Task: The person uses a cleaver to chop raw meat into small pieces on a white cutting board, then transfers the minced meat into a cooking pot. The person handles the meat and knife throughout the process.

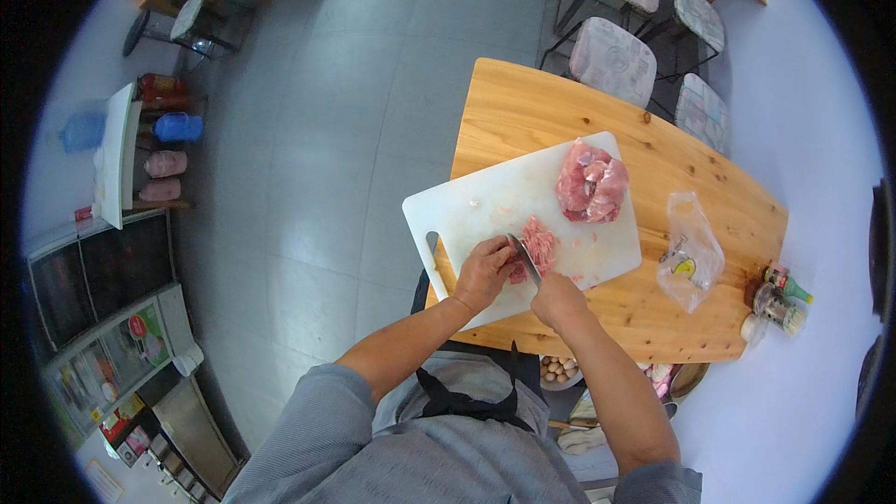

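Observation:
My right hand (pixel 558 301) is closed around the handle of a kitchen knife (pixel 526 259). Beside the blade, my left hand (pixel 484 271) rests with bent fingertips on raw meat, of which only a little shows under it. A small pile of finely cut raw meat (pixel 537 241) lies just right of the blade. All of this is on a white plastic cutting board (pixel 462 203) with a handle slot, set at an angle on the table. A large piece of raw meat (pixel 592 182) lies near the board's far right corner.
The wooden table (pixel 532 105) also carries a clear plastic bag (pixel 691 252), a green-capped bottle (pixel 794 289) and a jar of toothpicks (pixel 780 311) at the right. Covered stools (pixel 612 59) stand beyond it. A bowl of eggs (pixel 558 371) sits below the near edge.

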`<action>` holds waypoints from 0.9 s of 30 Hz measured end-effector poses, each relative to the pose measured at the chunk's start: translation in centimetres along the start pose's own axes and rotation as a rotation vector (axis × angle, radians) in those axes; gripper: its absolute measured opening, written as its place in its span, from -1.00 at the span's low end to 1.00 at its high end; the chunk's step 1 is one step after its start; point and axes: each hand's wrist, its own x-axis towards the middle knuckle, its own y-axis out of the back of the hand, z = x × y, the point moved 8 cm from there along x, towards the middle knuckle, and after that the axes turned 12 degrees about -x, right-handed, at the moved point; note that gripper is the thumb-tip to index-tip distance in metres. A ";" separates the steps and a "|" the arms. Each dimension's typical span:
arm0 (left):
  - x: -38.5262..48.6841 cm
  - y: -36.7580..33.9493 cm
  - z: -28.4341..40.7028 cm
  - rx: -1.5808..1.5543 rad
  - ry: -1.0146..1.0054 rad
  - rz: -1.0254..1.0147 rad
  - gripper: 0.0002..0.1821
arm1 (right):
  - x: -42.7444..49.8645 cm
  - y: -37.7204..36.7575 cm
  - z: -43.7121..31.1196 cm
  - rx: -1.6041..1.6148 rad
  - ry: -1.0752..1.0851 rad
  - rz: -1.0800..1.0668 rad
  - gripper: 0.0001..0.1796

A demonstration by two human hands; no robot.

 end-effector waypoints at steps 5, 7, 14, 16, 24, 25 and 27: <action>-0.1 -0.6 -0.7 -0.062 0.034 -0.054 -0.69 | 2.5 -0.3 -1.8 0.046 0.043 0.151 -0.70; -0.3 -0.6 -0.8 -0.040 0.031 -0.049 -0.69 | 2.8 -0.6 -1.3 0.094 -0.021 0.184 -0.69; -1.3 -0.3 -1.8 -0.040 0.089 0.021 -0.65 | 0.2 0.0 1.1 0.185 -0.028 0.234 -0.70; -1.4 -0.4 -2.0 -0.064 0.107 0.020 -0.63 | -0.6 0.0 1.2 0.130 0.013 0.191 -0.71; -1.0 0.0 -1.0 -0.040 0.075 0.052 -0.59 | -1.8 0.9 -0.2 0.031 0.030 0.034 -0.71; -0.9 -0.1 -0.9 -0.036 0.077 0.044 -0.60 | -1.9 1.1 -0.3 0.018 0.018 0.034 -0.71; -0.6 0.1 -0.8 -0.050 0.065 0.048 -0.61 | -1.8 1.4 -0.6 0.017 0.028 0.048 -0.71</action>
